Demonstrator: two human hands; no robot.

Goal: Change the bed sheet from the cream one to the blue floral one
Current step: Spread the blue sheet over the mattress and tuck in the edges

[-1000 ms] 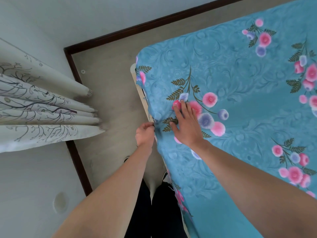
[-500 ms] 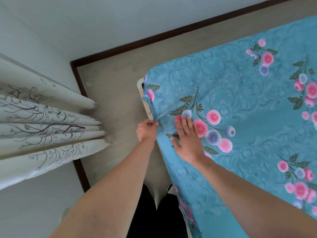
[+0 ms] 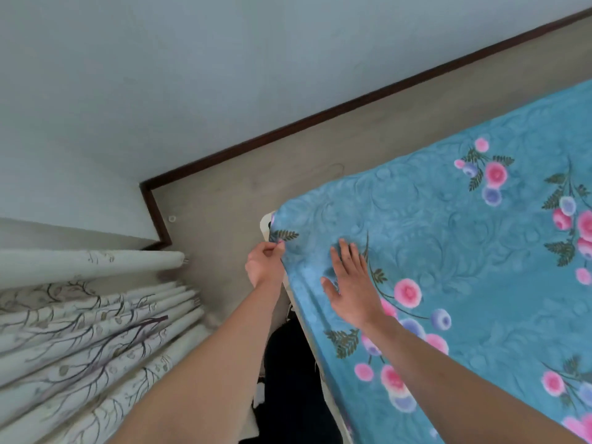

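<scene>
While your right hand is pressing flat on the already spread blue floral sheet, your left hand is pinching its edge near the corner, probably for tucking.

I count one blue floral sheet spread over one bed, and of that bed only one pale corner peeks out. Two hands are in my view, one left hand and one right hand, each on a bare forearm. Beyond them I make out one patterned curtain hanging in several folds, one dark skirting board along the wall, and one small round white fitting on the floor.
</scene>
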